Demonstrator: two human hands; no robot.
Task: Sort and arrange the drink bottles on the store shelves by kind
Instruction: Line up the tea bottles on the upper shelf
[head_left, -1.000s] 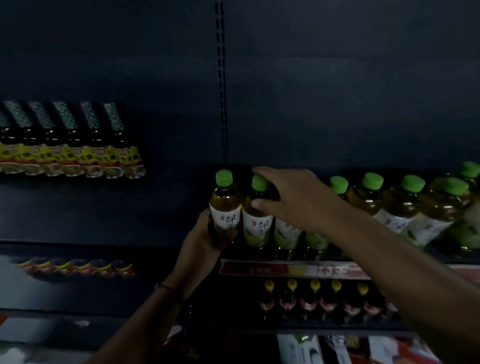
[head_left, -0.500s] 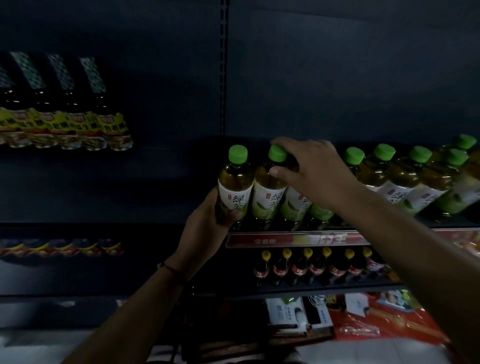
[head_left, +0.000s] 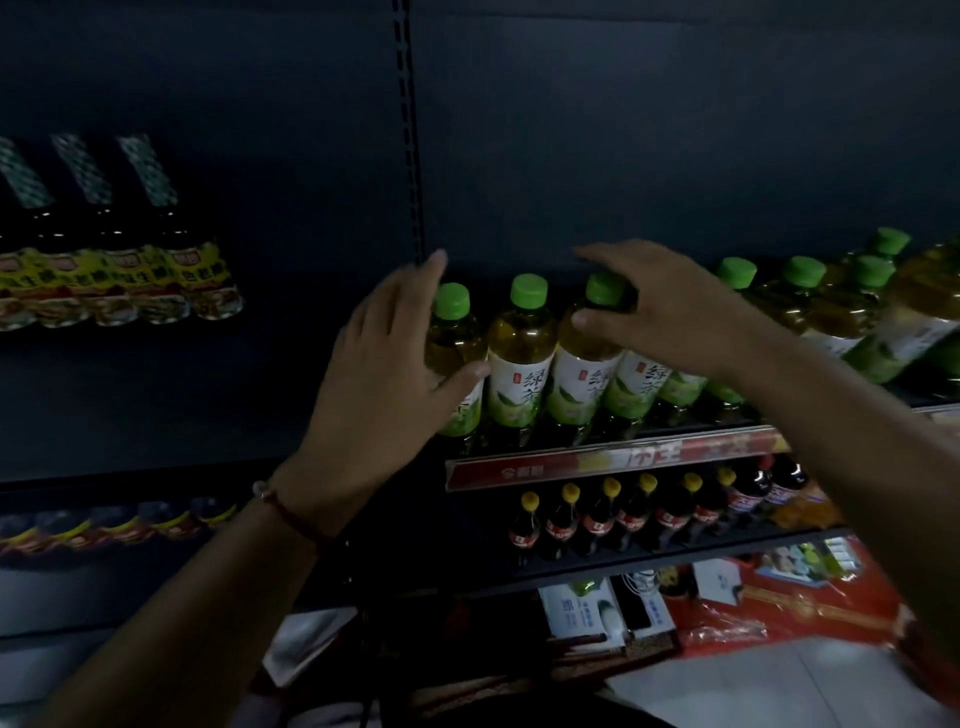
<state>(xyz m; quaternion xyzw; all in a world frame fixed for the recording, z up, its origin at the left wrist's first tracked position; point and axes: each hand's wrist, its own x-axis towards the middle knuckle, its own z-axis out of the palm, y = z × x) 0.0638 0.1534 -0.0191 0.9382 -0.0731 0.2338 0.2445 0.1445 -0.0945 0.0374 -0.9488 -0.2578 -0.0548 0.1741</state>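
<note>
Dark shelving (head_left: 649, 156) fills the view, its slotted upright (head_left: 410, 130) running down between two bays. On the right bay's shelf stands a row of green-capped tea bottles (head_left: 519, 358); about ten caps can be counted, though the far right ones blur together. The left hand (head_left: 387, 364) lies with straight fingers flat against the outer side of the leftmost bottle (head_left: 454, 353), thumb across its label, at the row's left end beside the upright. The right hand (head_left: 660, 312) curls over the third bottle's cap (head_left: 605, 288), thumb and fingers pinching its neck. A red price strip (head_left: 613, 460) edges the shelf front just below the bottles. One shelf down, about seven dark bottles with yellow caps (head_left: 597, 514) stand in a line, with two more dark bottles (head_left: 769, 483) to their right. In the left bay, about five dark bottles with yellow labels (head_left: 119, 275) sit at the far left, leaving bare shelf between them and the upright.
</note>
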